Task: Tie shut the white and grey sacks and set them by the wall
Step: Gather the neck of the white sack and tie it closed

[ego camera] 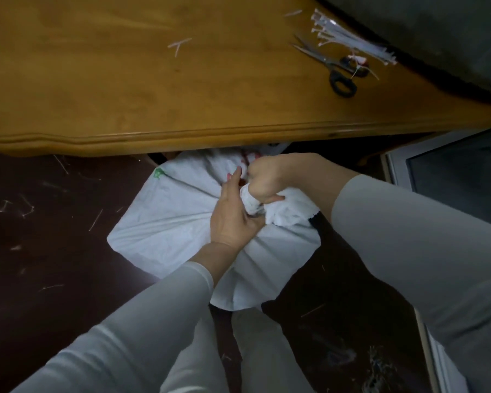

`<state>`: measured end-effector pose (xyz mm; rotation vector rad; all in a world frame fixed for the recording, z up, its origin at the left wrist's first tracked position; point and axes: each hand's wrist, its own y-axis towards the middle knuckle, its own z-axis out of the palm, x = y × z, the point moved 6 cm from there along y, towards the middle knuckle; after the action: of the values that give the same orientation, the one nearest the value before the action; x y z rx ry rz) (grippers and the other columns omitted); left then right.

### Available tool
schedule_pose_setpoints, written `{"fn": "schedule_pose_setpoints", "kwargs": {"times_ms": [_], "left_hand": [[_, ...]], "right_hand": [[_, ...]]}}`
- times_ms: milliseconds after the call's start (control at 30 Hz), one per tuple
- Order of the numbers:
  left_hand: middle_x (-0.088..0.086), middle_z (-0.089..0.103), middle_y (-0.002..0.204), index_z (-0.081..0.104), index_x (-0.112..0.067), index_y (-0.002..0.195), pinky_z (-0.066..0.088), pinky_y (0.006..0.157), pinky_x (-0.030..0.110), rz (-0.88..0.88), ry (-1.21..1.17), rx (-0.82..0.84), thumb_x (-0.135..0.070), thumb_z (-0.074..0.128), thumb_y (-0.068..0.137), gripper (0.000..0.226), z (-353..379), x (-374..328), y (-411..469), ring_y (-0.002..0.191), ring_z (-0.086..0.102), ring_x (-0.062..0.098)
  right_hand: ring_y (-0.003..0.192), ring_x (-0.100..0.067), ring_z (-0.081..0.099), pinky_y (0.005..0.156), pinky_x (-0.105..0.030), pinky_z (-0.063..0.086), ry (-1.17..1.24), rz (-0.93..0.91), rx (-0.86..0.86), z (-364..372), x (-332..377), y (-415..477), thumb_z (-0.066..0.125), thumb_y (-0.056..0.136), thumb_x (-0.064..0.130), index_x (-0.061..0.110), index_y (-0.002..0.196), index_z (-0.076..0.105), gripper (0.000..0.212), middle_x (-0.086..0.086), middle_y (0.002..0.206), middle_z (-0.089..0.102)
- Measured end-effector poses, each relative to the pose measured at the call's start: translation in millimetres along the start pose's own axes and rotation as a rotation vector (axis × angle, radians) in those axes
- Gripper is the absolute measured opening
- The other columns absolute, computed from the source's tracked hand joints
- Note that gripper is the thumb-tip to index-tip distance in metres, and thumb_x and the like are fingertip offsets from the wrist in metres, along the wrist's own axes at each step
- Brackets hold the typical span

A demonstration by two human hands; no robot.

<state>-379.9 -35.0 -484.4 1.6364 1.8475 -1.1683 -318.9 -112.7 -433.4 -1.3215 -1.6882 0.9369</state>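
A full white sack (165, 222) stands on the dark floor, its far side tucked under the wooden table's edge. Its top is gathered into a bunched neck (253, 204). My right hand (267, 180) grips that neck in a fist from above. My left hand (234, 214) lies against the neck from the left, fingers straight and pointing away, thumb under the bunch. A small green mark shows on the sack's far left corner. No grey sack is in view.
A wooden table (125, 80) fills the upper frame. On its right end lie a bundle of white zip ties (352, 41) and black-handled scissors (332, 66). Cut tie ends litter the floor (26, 208). A white-framed door (448, 165) stands at right.
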Motion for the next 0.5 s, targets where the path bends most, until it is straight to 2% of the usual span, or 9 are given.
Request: {"fn": "schedule_pose_setpoints", "kwargs": {"times_ms": [67,133,200,267,300,367,400,433,500], "left_hand": [[0.006,0.057,0.128,0.038,-0.017,0.136,0.044,0.087,0.031,-0.096,-0.093,0.018,-0.023,0.066,0.078,0.065,-3.0,-5.3,1.9,0.116,0.054,0.025],[0.012,0.066,0.114,0.055,-0.011,0.118,0.047,0.081,0.032,-0.187,-0.122,0.007,-0.029,0.061,0.077,0.045,-4.0,-5.1,7.5,0.105,0.060,0.031],[0.013,0.069,0.105,0.062,-0.009,0.104,0.050,0.080,0.033,-0.305,-0.183,0.056,-0.037,0.057,0.067,0.047,-2.8,-0.3,12.1,0.099,0.062,0.031],[0.015,0.070,0.104,0.065,-0.008,0.099,0.051,0.080,0.033,-0.392,-0.213,0.104,-0.037,0.058,0.065,0.045,-2.8,4.3,13.5,0.099,0.063,0.031],[0.015,0.070,0.105,0.066,-0.008,0.099,0.050,0.081,0.032,-0.413,-0.214,0.119,-0.039,0.057,0.064,0.047,-3.4,6.6,13.4,0.100,0.063,0.031],[0.016,0.069,0.107,0.066,-0.007,0.102,0.050,0.084,0.033,-0.433,-0.198,0.140,-0.041,0.058,0.070,0.047,-2.3,12.0,14.1,0.103,0.063,0.030],[0.015,0.069,0.108,0.066,-0.008,0.103,0.049,0.085,0.032,-0.440,-0.177,0.155,-0.039,0.061,0.075,0.042,-0.4,14.3,14.5,0.104,0.063,0.029],[0.013,0.069,0.109,0.067,-0.009,0.105,0.049,0.084,0.031,-0.446,-0.154,0.174,-0.038,0.063,0.079,0.039,2.5,17.3,15.0,0.105,0.062,0.028],[0.011,0.069,0.110,0.067,-0.010,0.106,0.048,0.081,0.028,-0.467,-0.083,0.227,-0.047,0.065,0.078,0.046,7.3,20.3,15.6,0.105,0.062,0.027]], "right_hand": [[0.066,-0.021,0.048,0.060,-0.028,0.042,-0.003,0.023,-0.030,-3.4,6.0,3.8,0.060,0.065,-0.007,0.002,0.058,0.045,0.019,-0.008,0.068,0.048],[0.074,-0.024,0.053,0.058,-0.026,0.040,0.010,0.006,-0.122,-6.1,4.8,5.2,0.064,0.066,0.002,0.000,0.074,0.053,0.013,-0.010,0.078,0.054],[0.095,-0.025,0.054,0.071,-0.028,0.039,-0.064,-0.028,-0.300,-11.7,0.5,2.7,0.066,0.069,0.016,0.008,0.104,0.053,0.038,-0.007,0.099,0.055],[0.112,-0.023,0.049,0.095,-0.035,0.026,-0.198,-0.122,-0.649,-13.5,-1.4,-9.3,0.070,0.064,0.023,0.017,0.119,0.052,0.059,-0.003,0.116,0.054],[0.113,-0.024,0.049,0.097,-0.036,0.021,-0.246,-0.194,-0.857,-10.5,1.0,-21.9,0.071,0.060,0.022,0.017,0.116,0.057,0.058,-0.003,0.117,0.056],[0.107,-0.024,0.049,0.094,-0.036,0.026,-0.188,-0.329,-1.141,7.6,-0.4,-38.5,0.065,0.057,0.020,0.017,0.098,0.067,0.041,-0.006,0.109,0.063],[0.104,-0.023,0.049,0.092,-0.037,0.030,-0.124,-0.357,-1.200,16.6,-4.8,-42.8,0.059,0.060,0.021,0.018,0.091,0.068,0.032,-0.005,0.104,0.066],[0.101,-0.023,0.049,0.091,-0.037,0.033,-0.075,-0.358,-1.181,24.3,-11.2,-40.5,0.055,0.064,0.021,0.019,0.087,0.069,0.027,-0.004,0.099,0.067],[0.101,-0.027,0.056,0.090,-0.036,0.039,0.092,-0.296,-1.007,25.7,-25.8,-30.1,0.053,0.073,0.010,0.015,0.088,0.071,0.025,-0.005,0.098,0.069]]}}
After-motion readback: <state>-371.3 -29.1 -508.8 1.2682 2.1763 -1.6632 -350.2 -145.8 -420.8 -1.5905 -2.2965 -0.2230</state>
